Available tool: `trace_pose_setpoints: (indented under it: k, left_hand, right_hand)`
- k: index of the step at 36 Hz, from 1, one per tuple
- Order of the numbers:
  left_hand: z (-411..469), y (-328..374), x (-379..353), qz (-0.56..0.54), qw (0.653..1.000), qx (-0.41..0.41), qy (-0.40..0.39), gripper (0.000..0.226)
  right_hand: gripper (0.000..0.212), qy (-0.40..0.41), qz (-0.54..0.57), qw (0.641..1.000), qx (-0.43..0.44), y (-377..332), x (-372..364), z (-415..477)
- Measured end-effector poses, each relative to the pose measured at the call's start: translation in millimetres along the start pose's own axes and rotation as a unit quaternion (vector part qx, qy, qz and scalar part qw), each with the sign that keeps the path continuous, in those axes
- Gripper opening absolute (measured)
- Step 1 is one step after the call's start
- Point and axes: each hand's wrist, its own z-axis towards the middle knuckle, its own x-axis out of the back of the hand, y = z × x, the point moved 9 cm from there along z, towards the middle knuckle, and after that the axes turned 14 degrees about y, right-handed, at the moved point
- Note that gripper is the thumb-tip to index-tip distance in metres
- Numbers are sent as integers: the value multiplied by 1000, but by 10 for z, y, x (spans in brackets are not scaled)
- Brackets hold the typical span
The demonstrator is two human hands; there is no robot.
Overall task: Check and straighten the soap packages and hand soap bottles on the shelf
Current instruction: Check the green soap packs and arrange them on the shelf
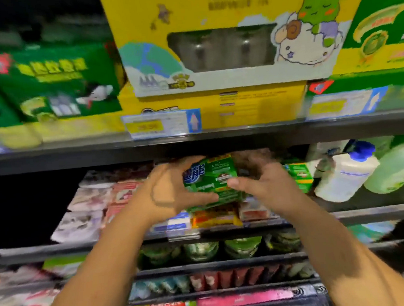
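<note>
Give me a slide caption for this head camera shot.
Left hand and right hand hold a tilted green soap package over stacked packs, hand soap bottles to the right.

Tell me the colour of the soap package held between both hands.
The soap package is green with blue-and-white lettering at its upper left, seen in the head view.

The green soap package [212, 180] shows a large white character 能 on a blue patch at its upper left, with the character before it covered. Its smaller print is too blurred to read. On the shelf above, the yellow box [210, 13] has a row of dark Chinese characters along its top and the green box [51, 67] a yellow row that looks like 电热蚊香液, both smeared, while the left price tag [160, 124] and the right price tag [343, 104] each show a yellow field with an unreadable number and a white up-arrow on blue.
</note>
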Motion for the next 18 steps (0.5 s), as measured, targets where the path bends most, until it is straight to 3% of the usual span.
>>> trace_pose_setpoints:
  k: [3,5,8,11,16,18]
  left_hand:
    - [-240,-436,423,-55,996,58,50,66]
    - [-397,-724,733,-36,992,77,90,59]
    - [-679,-1191,1243,27,981,109,157,82]
    - [-951,-1641,1644,71,972,139,177,92]
    - [-1326,-2342,2133,106,959,189,183,94]
    - [-1424,-2543,2253,113,957,191,187,93]
  right_hand:
    - [12,-12,-20,1000,-18,-87,-436,57]
    - [8,-41,-99,994,-18,-118,-753,102]
    - [33,-88,-261,961,31,-210,-1262,102]
    - [49,-126,-311,941,48,-231,-1797,62]
    - [58,-193,-460,861,104,-281,-2580,-89]
    - [53,-200,-478,847,123,-260,-2801,-132]
